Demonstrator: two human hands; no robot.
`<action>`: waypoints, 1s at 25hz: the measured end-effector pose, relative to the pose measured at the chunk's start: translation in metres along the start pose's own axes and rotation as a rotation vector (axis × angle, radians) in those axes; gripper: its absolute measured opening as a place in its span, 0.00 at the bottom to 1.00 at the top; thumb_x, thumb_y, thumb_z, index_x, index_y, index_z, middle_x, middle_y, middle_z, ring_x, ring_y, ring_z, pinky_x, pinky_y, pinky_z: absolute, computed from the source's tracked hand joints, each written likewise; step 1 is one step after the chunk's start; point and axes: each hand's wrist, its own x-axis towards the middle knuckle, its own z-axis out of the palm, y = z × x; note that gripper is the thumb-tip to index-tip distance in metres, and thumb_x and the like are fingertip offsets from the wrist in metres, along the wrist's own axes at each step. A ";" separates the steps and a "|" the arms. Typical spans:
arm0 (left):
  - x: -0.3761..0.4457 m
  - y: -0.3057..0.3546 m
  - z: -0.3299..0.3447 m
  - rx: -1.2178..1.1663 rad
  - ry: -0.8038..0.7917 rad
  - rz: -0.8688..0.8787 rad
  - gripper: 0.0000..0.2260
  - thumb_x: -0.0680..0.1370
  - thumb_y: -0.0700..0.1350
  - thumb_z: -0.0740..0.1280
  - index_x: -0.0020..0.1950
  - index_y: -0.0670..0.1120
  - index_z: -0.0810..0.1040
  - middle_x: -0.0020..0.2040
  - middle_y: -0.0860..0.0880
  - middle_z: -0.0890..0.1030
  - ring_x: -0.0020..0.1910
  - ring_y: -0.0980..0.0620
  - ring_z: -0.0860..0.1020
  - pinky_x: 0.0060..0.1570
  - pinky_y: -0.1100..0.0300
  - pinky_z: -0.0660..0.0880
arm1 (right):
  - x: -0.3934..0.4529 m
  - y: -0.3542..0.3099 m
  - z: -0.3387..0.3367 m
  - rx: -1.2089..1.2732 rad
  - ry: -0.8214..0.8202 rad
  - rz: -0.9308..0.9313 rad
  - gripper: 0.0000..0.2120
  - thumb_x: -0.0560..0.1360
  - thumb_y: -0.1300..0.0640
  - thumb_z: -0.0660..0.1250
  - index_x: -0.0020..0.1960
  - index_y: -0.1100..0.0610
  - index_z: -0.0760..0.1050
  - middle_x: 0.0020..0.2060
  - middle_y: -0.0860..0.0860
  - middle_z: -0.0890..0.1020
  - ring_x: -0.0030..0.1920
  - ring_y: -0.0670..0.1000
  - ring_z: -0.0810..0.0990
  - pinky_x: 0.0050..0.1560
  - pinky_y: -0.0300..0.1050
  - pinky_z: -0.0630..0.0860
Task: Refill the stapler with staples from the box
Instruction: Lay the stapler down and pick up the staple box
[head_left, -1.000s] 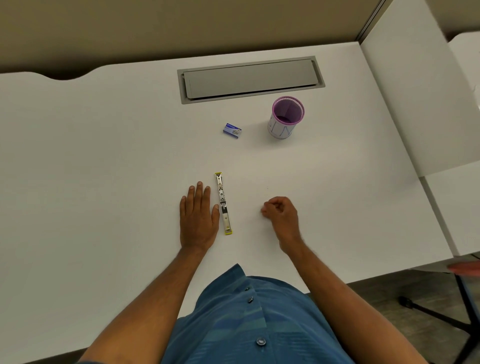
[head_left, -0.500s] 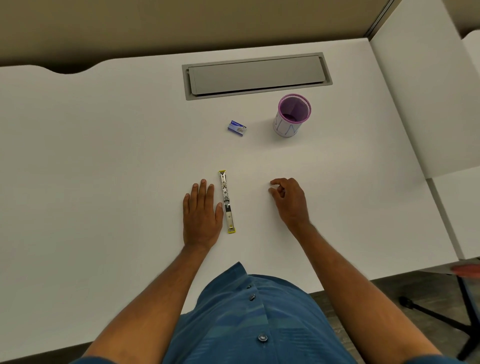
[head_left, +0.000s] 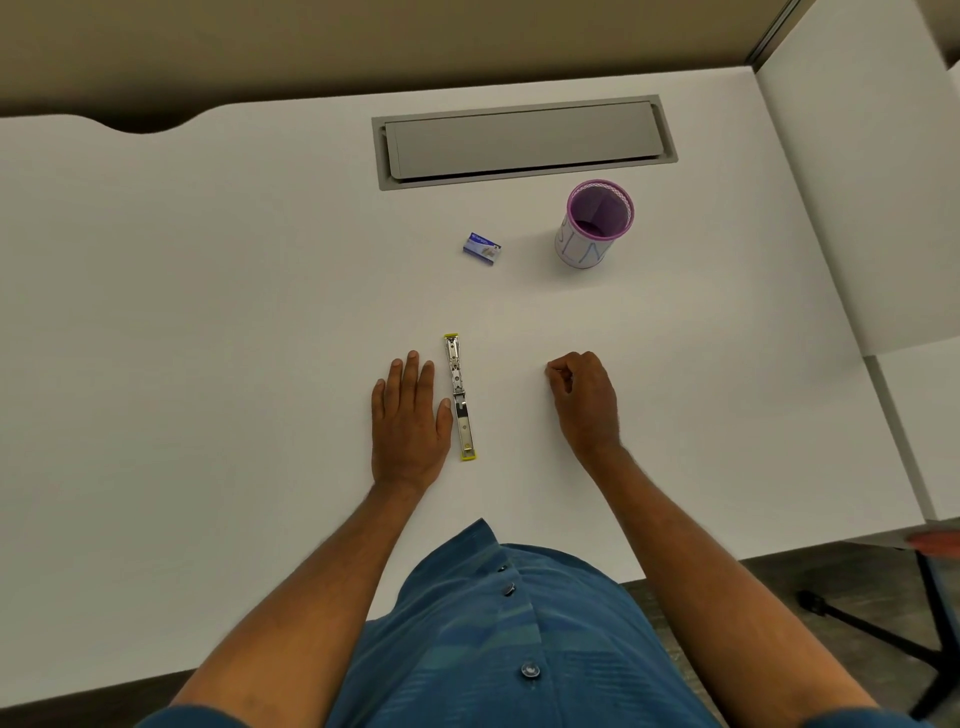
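A slim metal stapler (head_left: 460, 398) with yellow ends lies unfolded flat on the white desk (head_left: 208, 338), running front to back. My left hand (head_left: 408, 415) rests flat on the desk just left of it, fingers straight, thumb close to the stapler's middle. My right hand (head_left: 582, 400) sits on the desk to the right of the stapler, fingers curled in, with nothing visible in it. A small blue staple box (head_left: 482, 248) lies closed further back, apart from both hands.
A purple-rimmed mesh pen cup (head_left: 592, 224) stands right of the box. A grey cable-tray lid (head_left: 524, 141) is set into the desk behind. A second white desk (head_left: 857, 182) adjoins on the right. Black chair legs (head_left: 883, 634) show at the lower right.
My right hand slid a little forward, loosened its fingers half a second ago, and has curled them in again. The left hand and stapler have stayed put.
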 end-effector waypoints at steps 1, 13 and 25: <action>0.000 0.000 0.000 0.001 -0.002 -0.002 0.25 0.83 0.51 0.58 0.78 0.43 0.64 0.81 0.42 0.61 0.80 0.42 0.58 0.77 0.42 0.57 | 0.000 0.000 0.000 -0.002 0.001 0.003 0.02 0.80 0.58 0.66 0.49 0.54 0.77 0.44 0.46 0.76 0.44 0.47 0.76 0.45 0.39 0.72; 0.000 -0.001 0.001 0.001 0.013 0.002 0.24 0.83 0.51 0.58 0.78 0.43 0.65 0.80 0.42 0.62 0.79 0.41 0.60 0.76 0.42 0.59 | 0.000 -0.012 0.000 -0.025 -0.067 0.033 0.09 0.77 0.70 0.58 0.45 0.59 0.72 0.44 0.53 0.75 0.47 0.54 0.71 0.44 0.44 0.67; 0.007 0.008 -0.007 -0.191 0.018 -0.090 0.20 0.83 0.48 0.59 0.75 0.43 0.69 0.79 0.44 0.65 0.79 0.43 0.61 0.78 0.44 0.55 | 0.012 -0.030 -0.014 0.691 -0.407 0.588 0.07 0.81 0.65 0.62 0.47 0.61 0.77 0.44 0.56 0.82 0.44 0.51 0.81 0.49 0.44 0.81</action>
